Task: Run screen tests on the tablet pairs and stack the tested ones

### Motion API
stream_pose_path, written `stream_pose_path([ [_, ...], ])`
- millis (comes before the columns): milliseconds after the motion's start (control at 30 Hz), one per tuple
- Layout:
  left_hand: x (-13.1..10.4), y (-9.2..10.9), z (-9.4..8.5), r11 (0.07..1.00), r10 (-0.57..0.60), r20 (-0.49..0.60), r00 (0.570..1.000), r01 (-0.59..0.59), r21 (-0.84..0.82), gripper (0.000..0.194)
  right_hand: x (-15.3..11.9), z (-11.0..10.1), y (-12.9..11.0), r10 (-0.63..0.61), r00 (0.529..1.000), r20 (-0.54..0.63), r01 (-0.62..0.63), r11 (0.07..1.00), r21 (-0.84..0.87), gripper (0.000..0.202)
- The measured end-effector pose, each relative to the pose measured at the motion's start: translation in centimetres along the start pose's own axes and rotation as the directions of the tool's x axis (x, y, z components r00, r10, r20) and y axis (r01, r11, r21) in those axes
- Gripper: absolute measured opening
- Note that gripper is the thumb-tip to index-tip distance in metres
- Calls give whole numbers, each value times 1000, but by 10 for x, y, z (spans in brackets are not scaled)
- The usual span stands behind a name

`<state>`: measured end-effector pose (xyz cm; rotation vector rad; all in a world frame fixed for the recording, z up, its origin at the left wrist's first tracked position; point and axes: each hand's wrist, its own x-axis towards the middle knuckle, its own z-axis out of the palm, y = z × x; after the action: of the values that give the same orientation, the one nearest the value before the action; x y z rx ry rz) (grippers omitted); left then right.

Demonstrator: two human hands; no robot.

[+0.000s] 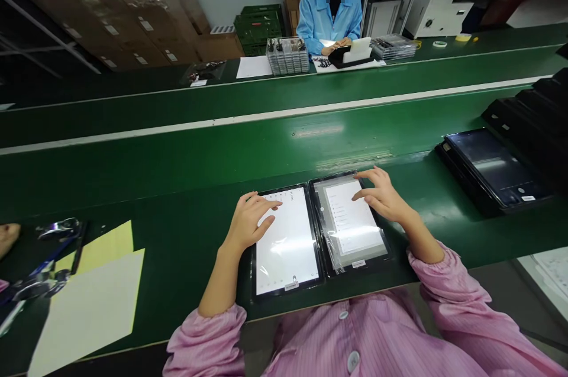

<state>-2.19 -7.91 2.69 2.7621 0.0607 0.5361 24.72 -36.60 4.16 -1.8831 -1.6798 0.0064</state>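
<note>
Two tablets lie side by side on the green bench in front of me, their screens lit. Over the upper part of the left tablet [288, 247], which shows a mostly white screen, my left hand [252, 218] is spread with its index finger stretched out. Whether that fingertip touches the glass I cannot tell. My right hand [384, 193] reaches over the top right of the right tablet [355, 223], fingers apart and holding nothing. This tablet shows a list in a white panel, and clear film wrinkles along its lower left. Each tablet has a small white label at its lower edge.
At right, another dark tablet [497, 167] rests on black trays [536, 110]. Yellow and white paper sheets [97, 300] lie at left beside metal tools [39, 285]; another person's hand [7, 238] shows at the edge. Across the green line [248, 146] sits a co-worker in blue [331, 10].
</note>
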Motion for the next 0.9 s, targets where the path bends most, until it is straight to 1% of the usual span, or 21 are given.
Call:
stream_pose_path([
  [33, -1, 0, -2, 1000, -12, -26, 1000, 12, -13, 43, -2, -2, 3, 6, 999, -37, -5, 1000, 30, 72],
  [100, -2, 0, -6, 997, -71, -60, 996, 69, -37, 39, -5, -3, 4, -2, 997, -72, 7, 998, 66, 71],
  [167, -2, -2, -10, 986, -152, -32, 988, 149, -69, 38, -4, -1, -2, -38, 998, -51, 42, 996, 80, 68],
  [233, -5, -4, -14, 963, -239, 55, 969, 244, -115, 43, -2, 3, -11, -96, 995, 5, 95, 991, 96, 65],
  [300, -9, -8, -17, 926, -313, 177, 933, 341, -162, 58, 0, 7, -20, -147, 987, 65, 140, 984, 111, 62],
  [333, -13, -11, -18, 908, -330, 239, 913, 376, -185, 69, 0, 8, -23, -168, 981, 95, 157, 981, 115, 60],
  [367, -16, -14, -18, 895, -329, 295, 897, 396, -206, 81, 1, 10, -26, -184, 975, 122, 170, 978, 118, 58],
  [433, -24, -21, -18, 880, -287, 383, 878, 399, -256, 108, 1, 13, -30, -208, 964, 165, 188, 974, 127, 55],
  [500, -32, -27, -16, 867, -242, 425, 873, 391, -310, 131, 1, 15, -32, -230, 957, 178, 206, 968, 143, 53],
  [567, -37, -30, -15, 854, -216, 441, 871, 388, -346, 144, 1, 17, -35, -249, 953, 173, 221, 961, 167, 53],
  [667, -39, -28, -15, 859, -190, 468, 863, 377, -345, 149, 1, 18, -38, -266, 950, 167, 236, 955, 177, 51],
  [800, -36, -24, -16, 868, -193, 490, 850, 381, -319, 149, -2, 16, -36, -249, 952, 177, 242, 968, 61, 45],
  [833, -35, -24, -16, 858, -197, 480, 855, 388, -337, 148, -4, 15, -33, -242, 959, 146, 238, 970, 43, 46],
  [900, -33, -26, -16, 823, -226, 442, 868, 413, -390, 144, -7, 12, -26, -209, 978, 29, 208, 978, 33, 51],
])
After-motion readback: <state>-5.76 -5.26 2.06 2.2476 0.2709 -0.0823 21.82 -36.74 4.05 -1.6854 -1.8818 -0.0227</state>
